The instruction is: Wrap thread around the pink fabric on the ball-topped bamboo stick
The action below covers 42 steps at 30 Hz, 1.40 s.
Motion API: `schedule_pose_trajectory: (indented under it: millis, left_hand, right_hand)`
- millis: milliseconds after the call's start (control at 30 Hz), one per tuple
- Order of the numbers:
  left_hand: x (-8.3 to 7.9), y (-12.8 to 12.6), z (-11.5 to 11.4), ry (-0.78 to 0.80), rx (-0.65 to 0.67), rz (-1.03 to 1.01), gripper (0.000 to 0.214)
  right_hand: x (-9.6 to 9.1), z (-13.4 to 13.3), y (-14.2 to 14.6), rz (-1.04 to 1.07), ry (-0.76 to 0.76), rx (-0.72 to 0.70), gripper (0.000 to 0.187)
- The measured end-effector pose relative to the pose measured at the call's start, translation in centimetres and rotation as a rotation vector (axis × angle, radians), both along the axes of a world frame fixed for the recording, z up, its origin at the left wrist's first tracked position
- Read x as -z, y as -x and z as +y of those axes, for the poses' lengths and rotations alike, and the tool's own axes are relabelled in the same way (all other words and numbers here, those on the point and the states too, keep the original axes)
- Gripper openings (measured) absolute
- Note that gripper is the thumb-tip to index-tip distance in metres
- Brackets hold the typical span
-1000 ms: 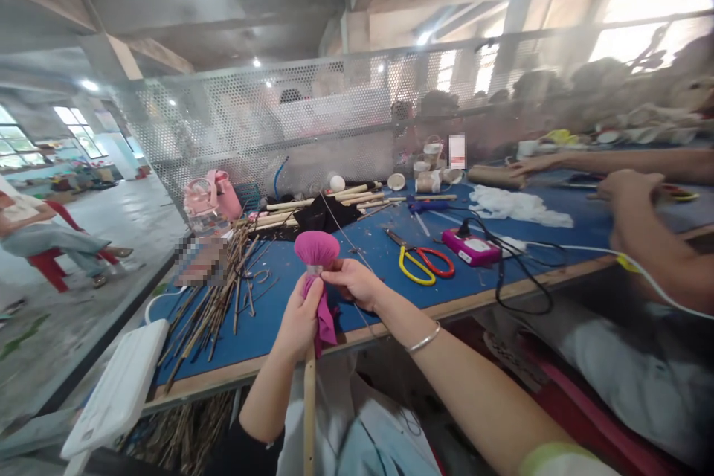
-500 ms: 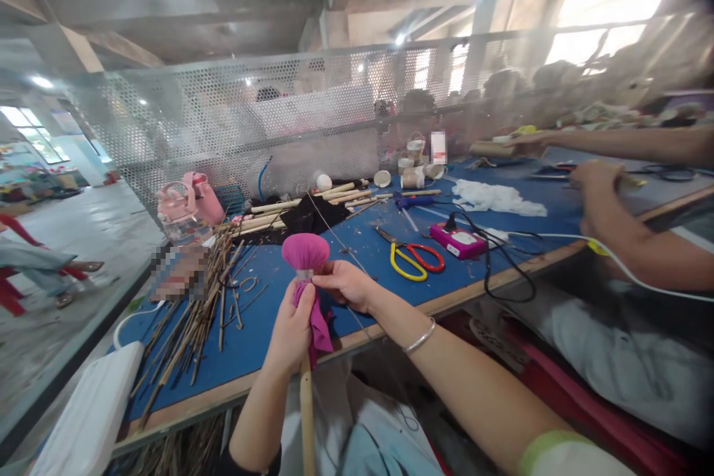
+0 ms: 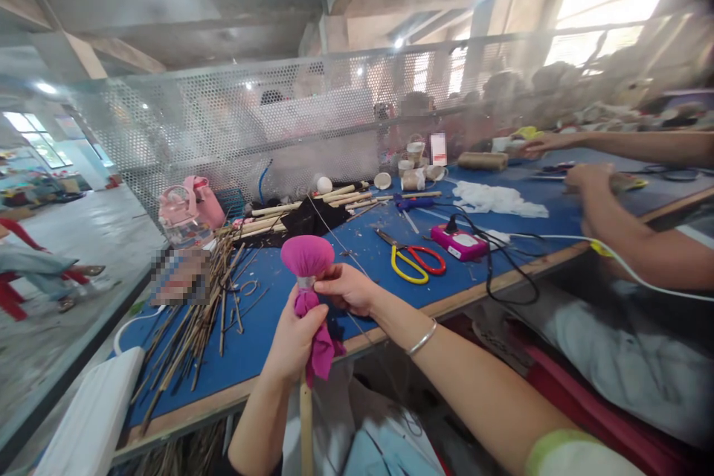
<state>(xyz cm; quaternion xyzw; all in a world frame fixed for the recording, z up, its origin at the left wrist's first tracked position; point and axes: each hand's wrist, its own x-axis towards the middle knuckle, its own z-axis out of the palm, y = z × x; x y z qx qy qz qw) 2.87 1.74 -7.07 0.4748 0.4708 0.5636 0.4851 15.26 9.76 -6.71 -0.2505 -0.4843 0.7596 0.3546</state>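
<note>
A metal mesh screen (image 3: 223, 119) is set along the far side of a blue-topped table (image 3: 239, 349). To the left of the hands, a loose bundle of thin twigs (image 3: 195, 327) is spread across the tabletop. A wooden stick (image 3: 306, 424) is held in front of the person, its lower end cut off by the bottom of the view. Its long axis is aligned almost straight up the view, with the upper part hidden by hand and cloth.

The left hand (image 3: 298, 335) is closed around the gathered part of a magenta cloth (image 3: 307, 253), just above the visible stick. The right hand (image 3: 351, 288) is placed close beside it, thumb and finger at the cloth's neck; whether anything is pinched there cannot be told. The cloth's rounded head is raised above both hands, pointed up and away from the person, while its loose end is hung below.

Beyond the right hand, red-and-yellow-handled scissors (image 3: 395, 243) are laid on the table, blades pointed away. The cloth's neck is encircled by a narrow grey band (image 3: 306, 282).
</note>
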Motion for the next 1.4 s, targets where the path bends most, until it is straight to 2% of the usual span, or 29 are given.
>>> schedule_pose_trajectory:
  millis: [133,200,267,400,467,533,633,733,867,967,1133,1300,1400]
  left_hand:
    - [-0.1,0.3,-0.3,0.156,0.255,-0.125,0.021]
    - [-0.2,0.3,-0.2,0.200,0.301,-0.139,0.022]
    - [-0.5,0.6,-0.1,0.173,0.190,-0.060,0.017]
    - [-1.7,1.7,0.1,0.049,-0.120,0.298,0.062]
    - [-2.4,1.9,0.2,-0.052,-0.261,0.406,0.062]
    - [-2.8,1.5,0.3,-0.136,-0.359,0.423,0.055]
    - [-2.6,0.0,0.4,-0.131,-0.308,0.483,0.052]
    - [-1.6,-1.7,0.3,-0.133,-0.249,0.637,0.062]
    - [-0.3,-2.5,-0.2,-0.090,-0.283,0.709,0.065]
    - [-0.2,-2.2,-0.1,-0.017,-0.325,0.682,0.057]
    - [-0.2,-0.8,0.3,-0.064,-0.310,0.579,0.044]
    - [0.0,-0.1,0.4,-0.079,-0.282,0.498,0.037]
    - [0.3,0.1,0.5,-0.074,-0.258,0.410,0.038]
  right_hand:
    - [0.0,-0.3,-0.2,0.021,0.033,-0.127,0.041]
    - [0.1,-0.3,-0.1,0.027,0.031,-0.133,0.042]
    - [0.2,-0.2,0.0,0.029,0.021,-0.097,0.041]
    - [0.2,0.2,0.2,0.023,0.039,-0.043,0.040]
    - [0.2,0.3,0.2,0.022,0.046,-0.033,0.039]
    - [0.3,0.2,0.3,0.024,0.042,-0.027,0.039]
    - [0.5,0.3,0.4,0.029,0.046,-0.013,0.038]
    - [0.6,0.5,0.4,0.047,0.055,0.022,0.042]
    - [0.6,0.7,0.4,0.061,0.064,0.054,0.044]
    - [0.3,0.3,0.6,0.063,0.055,0.057,0.041]
    - [-0.2,-0.2,0.5,0.150,0.005,0.141,0.037]
    - [-0.5,-0.1,-0.2,0.142,0.046,0.042,0.037]
    - [-0.5,0.1,-0.2,0.141,0.060,0.032,0.039]
